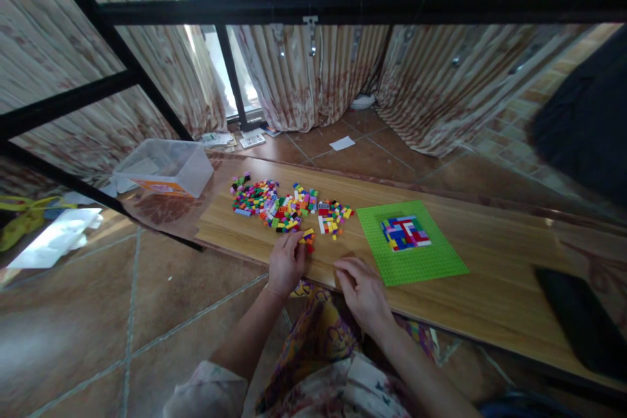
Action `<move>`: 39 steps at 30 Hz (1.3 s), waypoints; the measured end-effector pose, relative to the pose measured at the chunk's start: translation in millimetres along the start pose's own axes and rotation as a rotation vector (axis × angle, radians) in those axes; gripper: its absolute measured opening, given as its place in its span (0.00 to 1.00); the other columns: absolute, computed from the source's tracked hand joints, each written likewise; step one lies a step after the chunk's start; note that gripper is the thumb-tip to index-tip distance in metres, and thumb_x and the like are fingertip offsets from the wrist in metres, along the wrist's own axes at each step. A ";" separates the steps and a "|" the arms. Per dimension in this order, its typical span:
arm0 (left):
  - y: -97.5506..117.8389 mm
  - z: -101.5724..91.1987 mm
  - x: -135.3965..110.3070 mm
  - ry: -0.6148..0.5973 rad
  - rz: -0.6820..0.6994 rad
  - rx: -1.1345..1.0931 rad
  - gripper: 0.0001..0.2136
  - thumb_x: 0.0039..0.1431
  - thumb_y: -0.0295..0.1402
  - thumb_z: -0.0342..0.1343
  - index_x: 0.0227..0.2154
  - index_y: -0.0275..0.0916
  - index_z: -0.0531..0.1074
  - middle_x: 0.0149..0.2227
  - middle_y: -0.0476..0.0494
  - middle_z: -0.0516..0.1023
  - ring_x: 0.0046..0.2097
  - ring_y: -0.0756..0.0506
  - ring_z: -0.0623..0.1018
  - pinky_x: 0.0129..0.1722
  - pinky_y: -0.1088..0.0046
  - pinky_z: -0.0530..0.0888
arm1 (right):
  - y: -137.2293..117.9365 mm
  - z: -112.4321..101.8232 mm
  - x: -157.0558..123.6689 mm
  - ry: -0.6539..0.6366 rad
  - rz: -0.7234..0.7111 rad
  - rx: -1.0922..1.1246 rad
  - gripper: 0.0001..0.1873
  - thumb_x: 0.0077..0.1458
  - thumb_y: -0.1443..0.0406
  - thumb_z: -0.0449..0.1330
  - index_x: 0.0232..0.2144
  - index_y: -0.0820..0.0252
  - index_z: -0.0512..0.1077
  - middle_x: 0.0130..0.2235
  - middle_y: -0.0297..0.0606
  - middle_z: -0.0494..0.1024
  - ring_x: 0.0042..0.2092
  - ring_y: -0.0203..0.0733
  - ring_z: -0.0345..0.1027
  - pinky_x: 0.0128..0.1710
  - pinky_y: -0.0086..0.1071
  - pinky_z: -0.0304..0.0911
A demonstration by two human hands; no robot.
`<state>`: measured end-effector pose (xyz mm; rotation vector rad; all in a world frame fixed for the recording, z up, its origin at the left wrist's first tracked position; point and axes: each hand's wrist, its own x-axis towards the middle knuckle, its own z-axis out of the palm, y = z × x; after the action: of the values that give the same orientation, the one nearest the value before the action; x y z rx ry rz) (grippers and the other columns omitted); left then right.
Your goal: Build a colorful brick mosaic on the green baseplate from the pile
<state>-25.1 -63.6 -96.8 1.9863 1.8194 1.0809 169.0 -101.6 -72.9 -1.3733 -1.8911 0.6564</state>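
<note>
My left hand (287, 264) is at the near edge of the table, its fingers bent and closed at a small group of yellow, orange and red toy bricks (307, 239). Beyond it spreads a loose pile of mixed-colour toy bricks (267, 201). My right hand (363, 292) rests at the front edge with its fingers curled in; anything inside them is hidden. To its right lies a green baseplate (426, 266). A roughly rectangular patch of blue, red, white, green and yellow bricks (405, 233) sits on that plate.
The wooden tabletop (494, 248) runs far to the right, where a dark flat object (582, 320) lies. A clear plastic bin (169, 166) with an orange label stands at the left end. Black metal bars (343, 6) cross in front of the curtains.
</note>
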 end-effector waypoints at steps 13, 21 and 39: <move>59.8 -21.4 -14.9 -0.101 -0.356 -0.765 0.17 0.55 0.36 0.59 0.48 0.39 0.71 0.40 0.44 0.77 0.43 0.46 0.77 0.46 0.69 0.73 | -17.8 -19.0 -10.1 0.123 0.167 0.385 0.09 0.57 0.64 0.58 0.40 0.53 0.76 0.38 0.36 0.79 0.40 0.40 0.72 0.42 0.34 0.68; 107.9 -16.7 -21.6 -0.350 -0.748 -1.266 0.23 0.46 0.35 0.66 0.47 0.39 0.72 0.37 0.44 0.80 0.38 0.47 0.79 0.41 0.71 0.74 | -25.7 -30.5 -12.4 0.263 0.178 0.571 0.05 0.54 0.63 0.63 0.35 0.53 0.78 0.36 0.35 0.79 0.38 0.39 0.72 0.39 0.32 0.69; 149.8 -2.6 -18.7 -0.487 -0.758 -1.158 0.13 0.48 0.35 0.62 0.37 0.37 0.79 0.34 0.43 0.82 0.37 0.45 0.80 0.41 0.69 0.76 | -6.1 -63.0 -24.7 0.286 0.092 0.303 0.07 0.59 0.66 0.58 0.36 0.52 0.76 0.38 0.37 0.78 0.40 0.38 0.72 0.41 0.32 0.68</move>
<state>87.6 -111.4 -8.3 0.6837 1.0533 0.9112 219.2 -127.0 -34.8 -1.2854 -1.4467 0.7165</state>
